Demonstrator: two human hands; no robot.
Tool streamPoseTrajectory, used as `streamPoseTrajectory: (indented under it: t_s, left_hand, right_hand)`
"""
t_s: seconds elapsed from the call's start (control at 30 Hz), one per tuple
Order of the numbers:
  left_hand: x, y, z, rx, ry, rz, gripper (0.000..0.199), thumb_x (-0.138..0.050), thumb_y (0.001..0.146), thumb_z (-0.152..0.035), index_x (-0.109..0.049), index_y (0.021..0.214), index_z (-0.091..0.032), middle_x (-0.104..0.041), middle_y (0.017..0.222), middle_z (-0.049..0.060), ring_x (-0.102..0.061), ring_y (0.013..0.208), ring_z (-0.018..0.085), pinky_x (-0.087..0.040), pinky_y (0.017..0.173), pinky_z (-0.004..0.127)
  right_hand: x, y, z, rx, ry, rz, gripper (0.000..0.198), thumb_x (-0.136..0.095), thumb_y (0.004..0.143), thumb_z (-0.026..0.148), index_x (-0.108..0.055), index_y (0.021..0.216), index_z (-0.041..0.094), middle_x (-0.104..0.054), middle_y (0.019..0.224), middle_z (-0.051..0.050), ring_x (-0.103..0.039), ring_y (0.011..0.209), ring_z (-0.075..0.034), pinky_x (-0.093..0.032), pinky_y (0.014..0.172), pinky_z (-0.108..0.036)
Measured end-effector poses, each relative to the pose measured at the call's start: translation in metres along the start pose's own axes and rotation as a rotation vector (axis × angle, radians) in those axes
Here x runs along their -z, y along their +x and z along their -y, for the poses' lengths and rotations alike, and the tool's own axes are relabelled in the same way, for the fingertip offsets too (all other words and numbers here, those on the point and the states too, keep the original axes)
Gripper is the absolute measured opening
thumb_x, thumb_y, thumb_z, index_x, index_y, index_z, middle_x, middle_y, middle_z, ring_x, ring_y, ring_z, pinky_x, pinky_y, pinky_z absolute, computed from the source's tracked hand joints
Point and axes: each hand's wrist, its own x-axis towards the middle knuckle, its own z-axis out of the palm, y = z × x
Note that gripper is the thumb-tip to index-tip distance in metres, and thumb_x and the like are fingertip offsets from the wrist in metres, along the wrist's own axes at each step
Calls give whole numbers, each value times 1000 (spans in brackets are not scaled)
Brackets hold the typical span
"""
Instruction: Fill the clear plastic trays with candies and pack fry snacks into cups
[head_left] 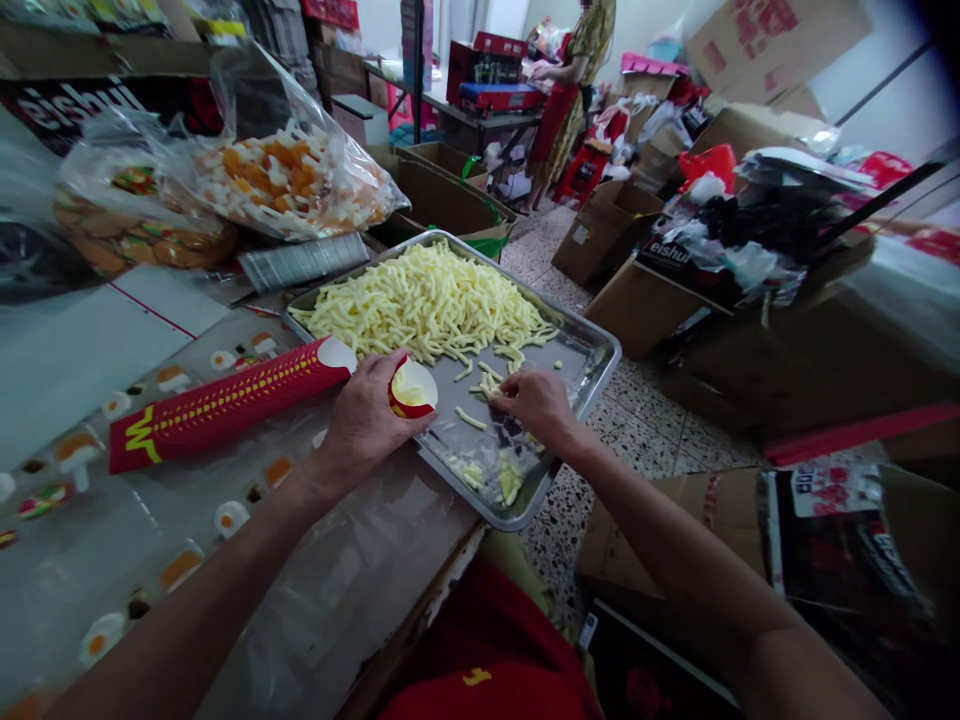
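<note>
My left hand (369,408) is wrapped round a small red fry carton (413,386), tilted with its mouth towards the tray; a few pale pieces show inside. My right hand (541,402) reaches low over the metal tray (592,352), its fingers pinched on pale yellow french fries (491,382). The fingertips are partly hidden. A heap of fries (431,300) fills the tray's far side, with loose ones and crumbs nearer me. Left of my left hand, a long nested stack of red fry cartons (232,405) lies on the plastic-covered table (315,600).
Bags of orange and white pieces (277,185) and of bun-like items (142,225) stand behind the cartons. An open cardboard box (442,200) sits beyond the tray. More boxes (637,300) crowd the floor at right. A person (574,90) stands at a far table.
</note>
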Motion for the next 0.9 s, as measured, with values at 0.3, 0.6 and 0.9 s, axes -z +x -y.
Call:
streamPoseTrajectory:
  t_s: [0.3, 0.6, 0.9]
  left_hand:
    - [-14, 3, -18, -58, 157, 182, 80, -88, 65, -36, -56, 137, -18, -62, 120, 13, -61, 113, 33, -51, 98, 42]
    - [-30, 17, -24, -83, -40, 203, 81, -90, 60, -31, -57, 133, -17, -62, 122, 12, -62, 112, 31, -50, 99, 43]
    - [-21, -1, -5, -103, -277, -37, 80, -84, 66, -28, -53, 139, -20, -60, 131, 10, -58, 123, 29, -45, 110, 43]
  right_hand:
    - [-11, 6, 3, 1, 151, -39, 11, -71, 71, 26, -78, 72, 18, -68, 62, -1, -55, 60, -14, -30, 57, -26]
    - [36, -3, 47, 263, 39, -204, 9, -67, 77, 24, -73, 76, 17, -71, 80, -5, -57, 67, -16, -30, 58, -29]
    - [51, -15, 88, 593, -124, -196, 19, -61, 86, 8, -69, 102, 13, -66, 92, -12, -60, 83, -24, -40, 64, -33]
